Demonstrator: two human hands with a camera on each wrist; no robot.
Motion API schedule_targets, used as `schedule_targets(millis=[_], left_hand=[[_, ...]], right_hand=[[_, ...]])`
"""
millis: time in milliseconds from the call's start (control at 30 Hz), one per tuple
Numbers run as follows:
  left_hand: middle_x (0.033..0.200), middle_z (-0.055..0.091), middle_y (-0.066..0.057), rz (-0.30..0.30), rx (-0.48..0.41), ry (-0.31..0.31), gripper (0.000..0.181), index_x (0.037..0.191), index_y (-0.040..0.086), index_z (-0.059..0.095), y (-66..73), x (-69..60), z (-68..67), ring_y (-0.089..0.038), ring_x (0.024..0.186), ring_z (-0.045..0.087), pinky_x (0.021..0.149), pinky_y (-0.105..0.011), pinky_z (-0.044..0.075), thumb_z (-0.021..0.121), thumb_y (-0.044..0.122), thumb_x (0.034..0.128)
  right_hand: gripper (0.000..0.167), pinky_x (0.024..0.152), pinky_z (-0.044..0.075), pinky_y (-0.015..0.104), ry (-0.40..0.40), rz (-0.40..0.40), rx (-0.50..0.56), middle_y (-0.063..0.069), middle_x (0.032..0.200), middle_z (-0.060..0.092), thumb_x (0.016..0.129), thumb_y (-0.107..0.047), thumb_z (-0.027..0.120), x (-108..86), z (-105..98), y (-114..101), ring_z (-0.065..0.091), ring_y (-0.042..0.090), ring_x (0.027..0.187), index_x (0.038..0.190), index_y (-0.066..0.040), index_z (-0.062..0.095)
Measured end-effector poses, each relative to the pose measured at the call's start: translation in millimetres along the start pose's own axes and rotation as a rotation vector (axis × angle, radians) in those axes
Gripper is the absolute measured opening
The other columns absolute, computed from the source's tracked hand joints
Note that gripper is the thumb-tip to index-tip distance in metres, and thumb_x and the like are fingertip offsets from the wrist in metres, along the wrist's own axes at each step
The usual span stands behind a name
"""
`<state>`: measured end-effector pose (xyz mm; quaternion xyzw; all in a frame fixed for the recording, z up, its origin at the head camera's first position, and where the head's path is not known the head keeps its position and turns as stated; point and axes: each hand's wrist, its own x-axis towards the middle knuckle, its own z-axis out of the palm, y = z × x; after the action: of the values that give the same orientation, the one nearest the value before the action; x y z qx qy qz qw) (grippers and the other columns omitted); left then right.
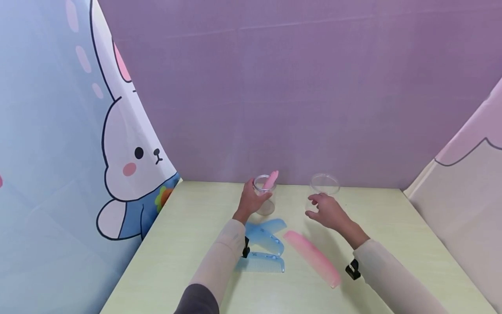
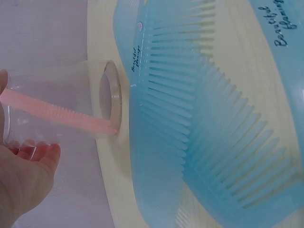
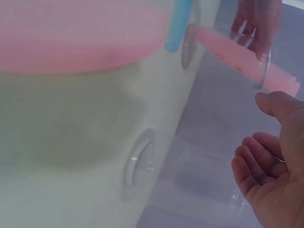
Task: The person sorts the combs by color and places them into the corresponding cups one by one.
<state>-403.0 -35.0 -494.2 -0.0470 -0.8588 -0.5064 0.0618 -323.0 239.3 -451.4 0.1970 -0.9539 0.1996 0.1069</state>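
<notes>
My left hand [image 1: 251, 201] grips a clear plastic jar [image 1: 266, 208] near its rim; the jar stands upright on the table. Inside leans a pink comb [image 1: 270, 179], its upper end poking out above the rim. My right hand [image 1: 327, 211] hovers in front of a second clear jar [image 1: 324, 183], fingers loosely bent, with nothing in them. In the right wrist view a gap shows between that hand and the second jar's base [image 3: 140, 164]. Another pink comb [image 1: 313, 257] lies flat on the table between my forearms.
Several blue combs [image 1: 264, 239] lie partly overlapping beside and under my left forearm. The pale table [image 1: 376, 226] ends at a purple backdrop [image 1: 274, 109] close behind both jars. Printed cloth [image 1: 129, 174] hangs at the left side.
</notes>
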Motion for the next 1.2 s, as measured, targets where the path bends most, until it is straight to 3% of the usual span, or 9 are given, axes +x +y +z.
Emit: schedule_targets(millis=[267, 467, 1200], left_hand=[[0.151, 0.048, -0.020, 0.013, -0.002, 0.009, 0.086, 0.152, 0.005, 0.036, 0.9, 0.2, -2.3, -0.034, 0.136, 0.050, 0.115, -0.054, 0.040, 0.080, 0.036, 0.0859], [0.151, 0.048, -0.019, 0.016, -0.010, 0.006, 0.085, 0.152, 0.005, 0.037, 0.2, -0.3, -2.0, -0.034, 0.136, 0.050, 0.114, -0.055, 0.041, 0.080, 0.036, 0.0861], [0.151, 0.048, -0.016, 0.015, -0.014, -0.004, 0.085, 0.153, 0.008, 0.037, -3.2, -2.8, -3.2, -0.033, 0.136, 0.050, 0.115, -0.054, 0.041, 0.081, 0.037, 0.0855]], right_hand=[[0.045, 0.078, 0.058, 0.047, 0.006, -0.037, -0.019, 0.019, 0.096, 0.072, 0.082, -0.020, 0.081, -17.2, 6.4, 9.2, 0.069, 0.030, 0.085, 0.114, 0.008, 0.067], [0.045, 0.076, 0.057, 0.043, -0.037, -0.016, -0.025, 0.016, 0.094, 0.072, 0.082, -0.021, 0.082, -35.6, 9.3, 16.4, 0.068, 0.025, 0.081, 0.114, 0.007, 0.067], [0.042, 0.069, 0.052, 0.029, -0.191, 0.148, 0.087, 0.003, 0.089, 0.068, 0.076, -0.023, 0.086, -94.0, 37.9, 14.4, 0.059, 0.013, 0.079, 0.108, 0.000, 0.071]])
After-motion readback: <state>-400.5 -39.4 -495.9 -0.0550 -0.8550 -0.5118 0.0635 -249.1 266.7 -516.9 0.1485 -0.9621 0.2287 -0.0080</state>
